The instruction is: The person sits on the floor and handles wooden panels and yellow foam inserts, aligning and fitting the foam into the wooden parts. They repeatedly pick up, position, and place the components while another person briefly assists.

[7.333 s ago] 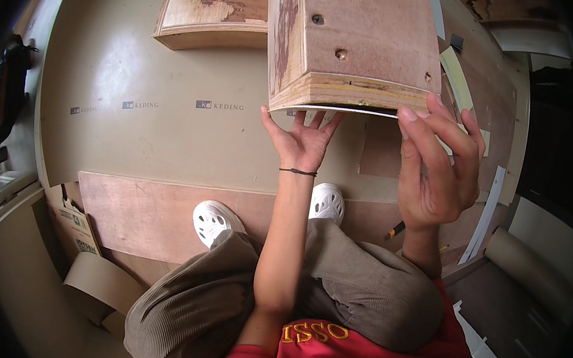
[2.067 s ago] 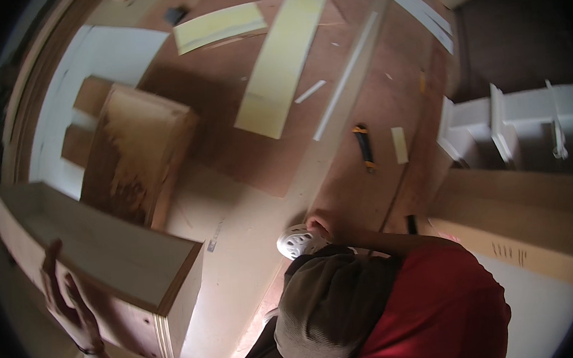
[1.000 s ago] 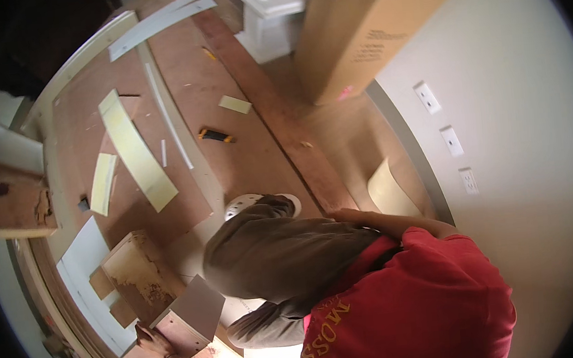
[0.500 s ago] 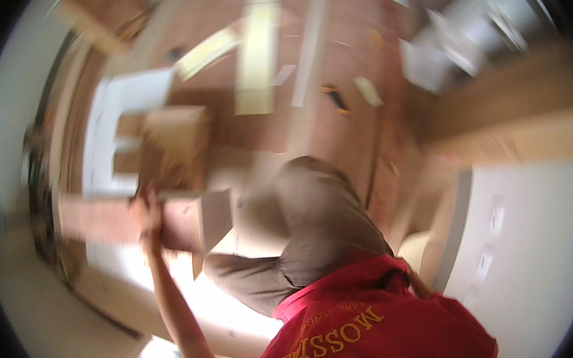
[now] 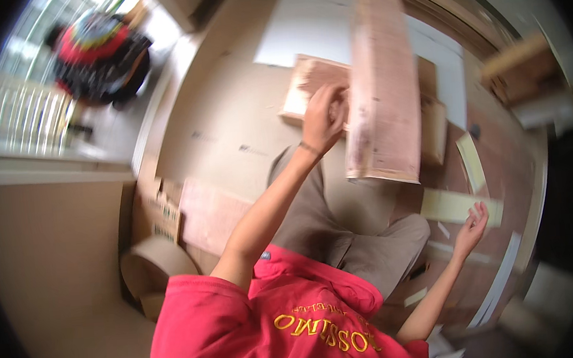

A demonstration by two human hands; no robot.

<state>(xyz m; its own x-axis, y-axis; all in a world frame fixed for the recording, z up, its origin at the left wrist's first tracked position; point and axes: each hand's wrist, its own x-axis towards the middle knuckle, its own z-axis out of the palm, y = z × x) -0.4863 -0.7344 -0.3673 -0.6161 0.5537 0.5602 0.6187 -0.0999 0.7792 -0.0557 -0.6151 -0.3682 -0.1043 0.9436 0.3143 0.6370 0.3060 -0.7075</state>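
A long, box-shaped wooden beam (image 5: pixel 384 97) with a reddish plywood face rises ahead of me over other wood. My left hand (image 5: pixel 325 117) is at its left side, fingers curled against it; the fingertips are partly hidden and slightly blurred. Under and behind the beam lie a wooden block (image 5: pixel 301 94) with a rough pale face and another wooden piece (image 5: pixel 436 133). To the right, my right hand (image 5: pixel 472 229) is empty with its fingers apart, over a pale yellow strip (image 5: pixel 445 205). Whether it touches the strip I cannot tell.
A white panel (image 5: pixel 288 31) lies beneath the wood. Another yellow strip (image 5: pixel 472 161) and white strips (image 5: pixel 503 276) lie at the right. A rolled cardboard piece (image 5: pixel 155 267) sits at the left. Beyond a sill, a person (image 5: pixel 102 59) is outside at the upper left.
My view has swung round to the left, so the beam now stands lengthwise ahead instead of crosswise at my left. My left hand is still at the beam. My right hand has come into view.
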